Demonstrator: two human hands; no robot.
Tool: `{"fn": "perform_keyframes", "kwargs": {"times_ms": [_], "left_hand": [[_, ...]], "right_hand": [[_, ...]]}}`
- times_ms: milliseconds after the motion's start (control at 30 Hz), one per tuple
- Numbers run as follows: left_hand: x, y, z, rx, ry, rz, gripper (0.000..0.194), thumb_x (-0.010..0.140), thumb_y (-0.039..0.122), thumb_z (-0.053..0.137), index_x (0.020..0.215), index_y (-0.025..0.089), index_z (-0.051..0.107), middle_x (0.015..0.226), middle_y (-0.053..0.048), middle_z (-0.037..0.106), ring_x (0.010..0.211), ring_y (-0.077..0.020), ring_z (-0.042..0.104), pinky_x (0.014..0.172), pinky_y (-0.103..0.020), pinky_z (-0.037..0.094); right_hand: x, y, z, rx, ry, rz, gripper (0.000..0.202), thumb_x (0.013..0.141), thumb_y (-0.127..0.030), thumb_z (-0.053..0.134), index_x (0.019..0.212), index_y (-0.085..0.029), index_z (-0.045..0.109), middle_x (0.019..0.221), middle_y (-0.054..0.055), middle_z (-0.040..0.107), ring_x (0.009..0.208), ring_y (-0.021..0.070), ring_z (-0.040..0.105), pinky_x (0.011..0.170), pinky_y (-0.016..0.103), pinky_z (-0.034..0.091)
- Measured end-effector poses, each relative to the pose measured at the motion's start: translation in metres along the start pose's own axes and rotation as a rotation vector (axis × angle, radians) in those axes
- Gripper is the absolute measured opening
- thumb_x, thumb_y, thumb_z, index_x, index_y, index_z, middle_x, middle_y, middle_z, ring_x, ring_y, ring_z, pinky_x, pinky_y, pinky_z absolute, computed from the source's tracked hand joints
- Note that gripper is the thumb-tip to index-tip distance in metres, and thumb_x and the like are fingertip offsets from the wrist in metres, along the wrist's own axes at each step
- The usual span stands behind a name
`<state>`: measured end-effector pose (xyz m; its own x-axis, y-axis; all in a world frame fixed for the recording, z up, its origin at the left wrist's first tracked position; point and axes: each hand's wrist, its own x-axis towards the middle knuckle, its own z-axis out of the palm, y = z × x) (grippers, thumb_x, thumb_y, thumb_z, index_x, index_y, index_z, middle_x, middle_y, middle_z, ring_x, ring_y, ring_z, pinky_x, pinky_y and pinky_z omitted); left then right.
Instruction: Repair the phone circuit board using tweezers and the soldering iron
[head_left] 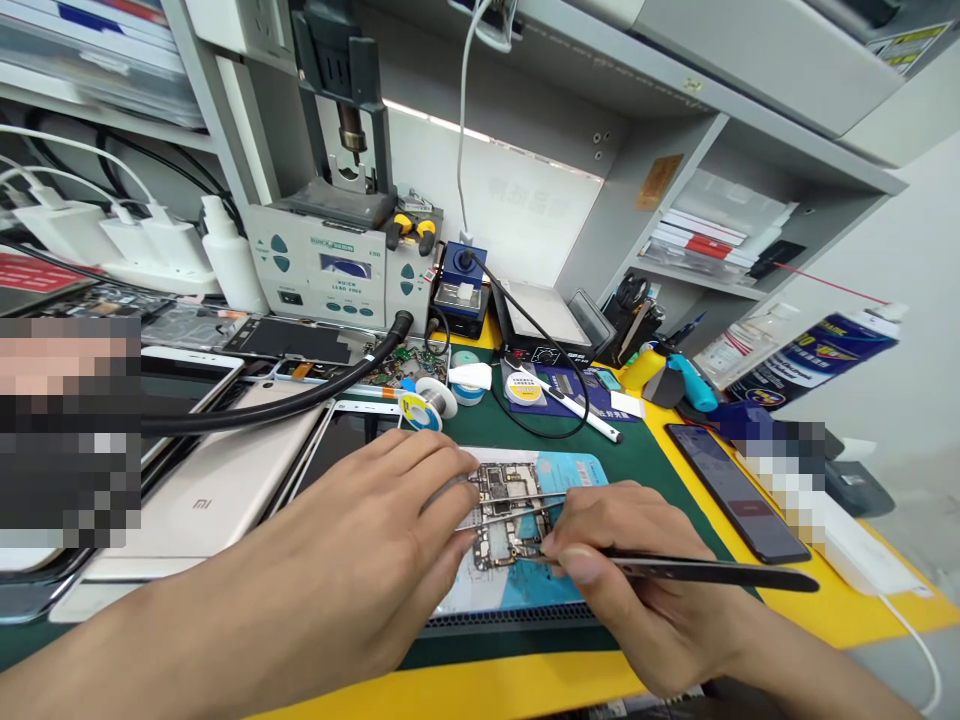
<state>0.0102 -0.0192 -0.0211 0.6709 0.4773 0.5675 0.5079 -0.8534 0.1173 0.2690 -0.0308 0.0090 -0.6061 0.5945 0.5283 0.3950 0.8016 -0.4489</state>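
A bare phone circuit board [495, 555] lies on a blue-and-white sheet [589, 470] in front of me. My left hand [375, 540] reaches in from the left, its fingers closed around thin metal tweezers [502, 518] whose two prongs cross over the board toward the right. In my right hand [645, 580] is a second pair of tweezers, dark ones [720, 570], with the back end sticking out to the right. Their tips come down at the board's lower right. Fingers partly cover both ends of the board.
A hot-air rework station [337, 270] stands behind, its black hose [300, 410] running left. Solder spools [427, 405] and a white pen-like tool [577, 410] lie beyond the board. Phones [217, 450] are stacked at left; a dark phone [735, 490] rests at right. Shelves [675, 150] rise behind.
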Motion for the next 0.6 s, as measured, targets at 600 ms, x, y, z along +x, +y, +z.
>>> {"fn": "perform_keyframes", "kwargs": {"times_ms": [600], "left_hand": [[0.003, -0.004, -0.010, 0.000, -0.103, -0.009, 0.027, 0.109, 0.021, 0.046, 0.121, 0.017, 0.070, 0.125, -0.010, 0.070, 0.115, -0.0330, 0.062, 0.090, -0.049, 0.052]], "right_hand": [[0.001, 0.000, 0.000, 0.009, 0.021, -0.015, 0.014, 0.099, -0.016, 0.056, 0.088, -0.020, 0.065, 0.073, 0.004, 0.077, 0.062, 0.0165, 0.072, 0.056, 0.028, 0.049]]}}
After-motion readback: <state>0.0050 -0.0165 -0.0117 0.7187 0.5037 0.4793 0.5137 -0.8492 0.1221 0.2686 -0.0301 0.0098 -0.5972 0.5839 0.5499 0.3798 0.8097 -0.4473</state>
